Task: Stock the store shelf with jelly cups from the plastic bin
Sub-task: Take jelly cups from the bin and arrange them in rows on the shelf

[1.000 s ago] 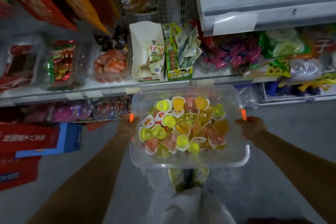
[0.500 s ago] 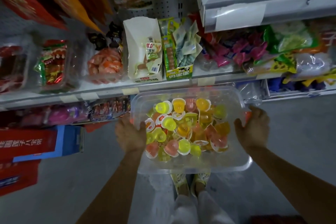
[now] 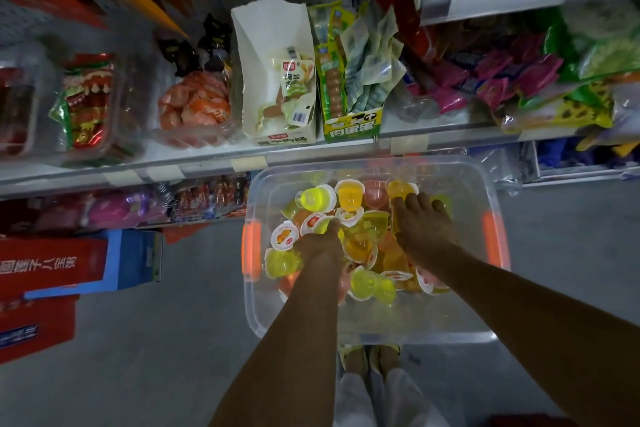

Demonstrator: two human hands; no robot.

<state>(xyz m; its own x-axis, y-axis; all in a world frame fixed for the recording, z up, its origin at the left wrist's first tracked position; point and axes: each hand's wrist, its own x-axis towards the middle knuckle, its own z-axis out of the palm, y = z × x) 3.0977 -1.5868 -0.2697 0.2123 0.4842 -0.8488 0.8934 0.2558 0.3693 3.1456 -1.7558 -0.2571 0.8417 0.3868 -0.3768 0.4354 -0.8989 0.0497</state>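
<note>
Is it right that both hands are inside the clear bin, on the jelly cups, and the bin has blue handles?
Not quite: the handles are orange, as the head view shows. Both the left hand and right hand are inside the clear bin, on the jelly cups.

Carrying along the store shelf (image 3: 207, 163), left to right: a clear tub of red-and-green snack packs (image 3: 86, 104), a clear tub of orange pieces (image 3: 197, 107), a torn white carton (image 3: 277, 80), a green carton (image 3: 349, 94) just beside it, then loose pink and green packets (image 3: 502, 73). Resting below on the grey floor (image 3: 138, 340): red and blue boxes (image 3: 69, 270), blurred.
</note>
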